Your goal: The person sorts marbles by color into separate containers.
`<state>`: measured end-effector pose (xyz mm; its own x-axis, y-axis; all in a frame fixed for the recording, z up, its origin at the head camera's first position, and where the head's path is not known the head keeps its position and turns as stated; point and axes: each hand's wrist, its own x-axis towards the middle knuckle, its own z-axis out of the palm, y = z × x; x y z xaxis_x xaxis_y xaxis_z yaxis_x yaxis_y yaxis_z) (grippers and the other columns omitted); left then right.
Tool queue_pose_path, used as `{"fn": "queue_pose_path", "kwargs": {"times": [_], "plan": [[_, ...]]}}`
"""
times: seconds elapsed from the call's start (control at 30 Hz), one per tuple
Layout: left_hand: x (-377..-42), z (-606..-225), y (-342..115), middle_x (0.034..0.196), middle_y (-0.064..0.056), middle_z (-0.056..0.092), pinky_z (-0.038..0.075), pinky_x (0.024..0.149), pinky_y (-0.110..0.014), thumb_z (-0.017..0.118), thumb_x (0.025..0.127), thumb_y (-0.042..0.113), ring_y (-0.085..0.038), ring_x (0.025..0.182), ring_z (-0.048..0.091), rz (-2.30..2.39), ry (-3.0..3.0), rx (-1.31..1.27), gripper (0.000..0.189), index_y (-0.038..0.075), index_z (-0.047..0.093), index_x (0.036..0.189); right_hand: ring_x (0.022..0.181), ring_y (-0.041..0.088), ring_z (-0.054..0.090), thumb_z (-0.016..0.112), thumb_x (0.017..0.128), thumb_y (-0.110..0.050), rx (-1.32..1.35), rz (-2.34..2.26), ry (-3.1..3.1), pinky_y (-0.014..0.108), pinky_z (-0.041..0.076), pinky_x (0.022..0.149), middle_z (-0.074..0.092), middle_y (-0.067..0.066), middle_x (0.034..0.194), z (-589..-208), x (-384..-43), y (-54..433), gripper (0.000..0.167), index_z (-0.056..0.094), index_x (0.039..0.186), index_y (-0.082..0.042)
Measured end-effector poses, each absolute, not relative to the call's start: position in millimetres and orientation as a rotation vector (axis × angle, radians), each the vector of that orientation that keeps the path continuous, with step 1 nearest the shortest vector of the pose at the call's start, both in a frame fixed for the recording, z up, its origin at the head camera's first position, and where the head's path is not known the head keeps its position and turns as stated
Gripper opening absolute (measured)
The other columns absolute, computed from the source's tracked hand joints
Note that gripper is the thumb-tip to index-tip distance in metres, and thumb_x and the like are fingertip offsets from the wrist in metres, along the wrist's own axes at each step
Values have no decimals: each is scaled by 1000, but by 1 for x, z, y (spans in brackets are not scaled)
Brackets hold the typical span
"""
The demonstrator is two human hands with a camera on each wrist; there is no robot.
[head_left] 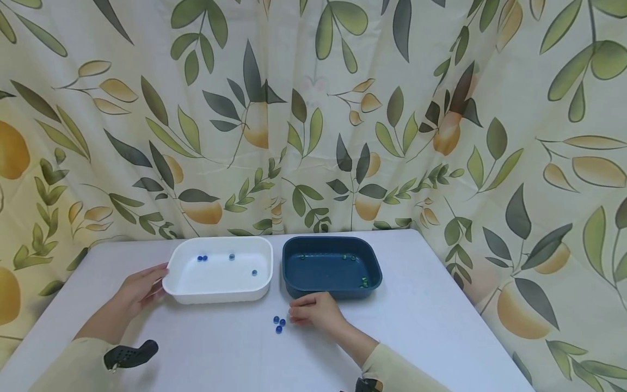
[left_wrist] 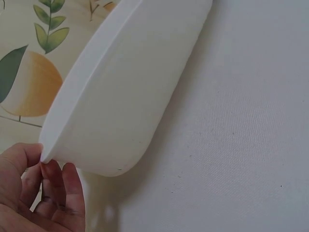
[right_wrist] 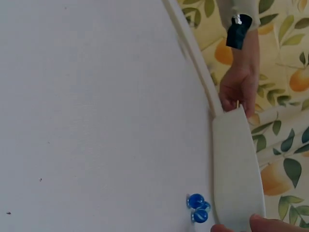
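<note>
At the left end of the white tray [head_left: 217, 298], my left hand [head_left: 142, 287] pinches the rim; the left wrist view has the thumb on top and fingers beneath the lip of the tray [left_wrist: 116, 106]. Three blue glass marbles [head_left: 278, 329] lie together on the table in front of the trays. Just right of them is my right hand [head_left: 315, 312], fingers pointing left and nothing visible between them. In the right wrist view only its fingertips [right_wrist: 273, 224] show at the bottom, close to the marbles [right_wrist: 199, 215].
Several blue marbles [head_left: 232, 256] sit spread inside the white tray. A dark blue tray [head_left: 323, 276] stands beside it, with several green marbles [head_left: 364, 282] inside. The white-covered table [head_left: 206, 348] backs onto a leaf-and-fruit patterned curtain [head_left: 303, 163].
</note>
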<state>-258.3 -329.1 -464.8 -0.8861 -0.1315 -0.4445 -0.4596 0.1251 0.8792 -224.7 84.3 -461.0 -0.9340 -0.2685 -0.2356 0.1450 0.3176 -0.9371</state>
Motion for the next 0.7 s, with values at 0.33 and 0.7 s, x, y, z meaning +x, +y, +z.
{"fn": "queue_pose_path", "kwargs": {"times": [0.33, 0.7], "plan": [[-258, -465, -328, 160, -24, 19, 55, 78, -17, 50, 102, 36, -1, 92, 54, 1838, 2139, -588, 68, 4, 22, 155, 78, 19, 73, 75, 84, -6, -144, -1627, 2264, 32, 61, 69, 75, 12, 90, -476, -223, 78, 24, 72, 104, 5], [-256, -462, -326, 159, -24, 20, 54, 76, -18, 51, 102, 34, 3, 84, 55, 1846, 2143, -593, 67, 4, 23, 155, 73, 17, 72, 76, 82, -4, -137, -1629, 2290, 31, 61, 66, 75, 12, 86, -486, -224, 69, 19, 74, 98, 4]]}}
